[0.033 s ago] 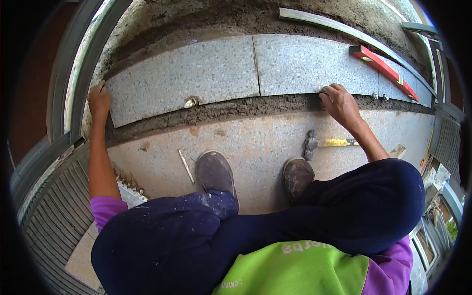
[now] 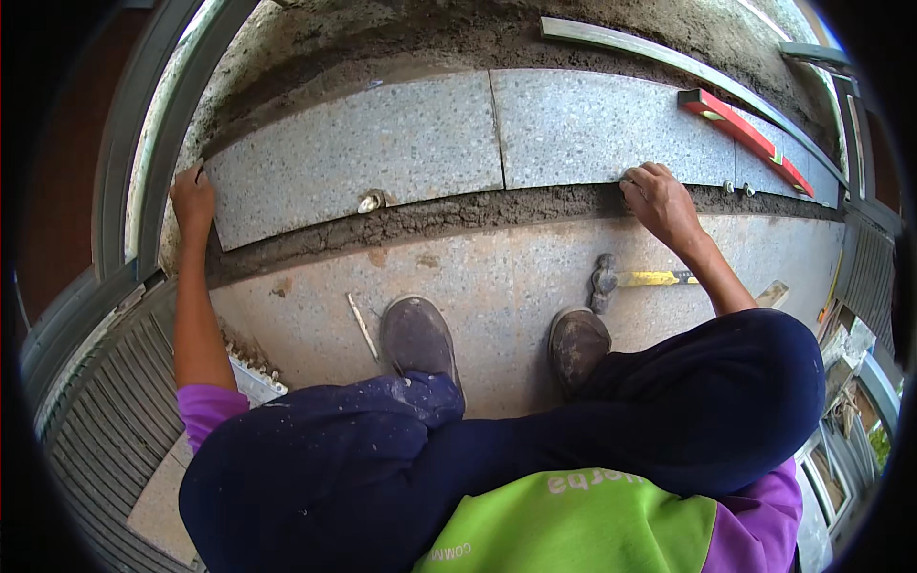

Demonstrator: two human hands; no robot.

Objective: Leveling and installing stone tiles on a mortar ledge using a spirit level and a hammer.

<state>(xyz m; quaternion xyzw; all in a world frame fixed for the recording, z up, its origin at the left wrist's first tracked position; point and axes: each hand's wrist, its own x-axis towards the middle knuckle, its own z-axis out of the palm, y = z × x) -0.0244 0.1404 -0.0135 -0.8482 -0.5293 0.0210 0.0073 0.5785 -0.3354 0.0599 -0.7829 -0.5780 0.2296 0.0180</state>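
Note:
My left hand (image 2: pixel 194 198) is closed at the left end of a grey speckled slab (image 2: pixel 353 158). A small dark bit shows at its fingertips, too little to name. My right hand (image 2: pixel 661 199) rests with curled fingers at the near edge of a second speckled slab (image 2: pixel 592 124); whatever those fingers pinch is hidden. The two slabs lie end to end, with a narrow joint between them. Along their near side runs a strip of rough, dark mortar (image 2: pixel 420 222). A pale round piece (image 2: pixel 371 201) sits at the left slab's near edge.
A red spirit level (image 2: pixel 750 137) lies across the slabs at right, beside a long metal bar (image 2: pixel 640 46). A hammer (image 2: pixel 650 278) with a yellow and black handle and a thin white stick (image 2: pixel 362 325) lie on the lower floor by my shoes. Metal frames (image 2: pixel 172 143) stand at the left.

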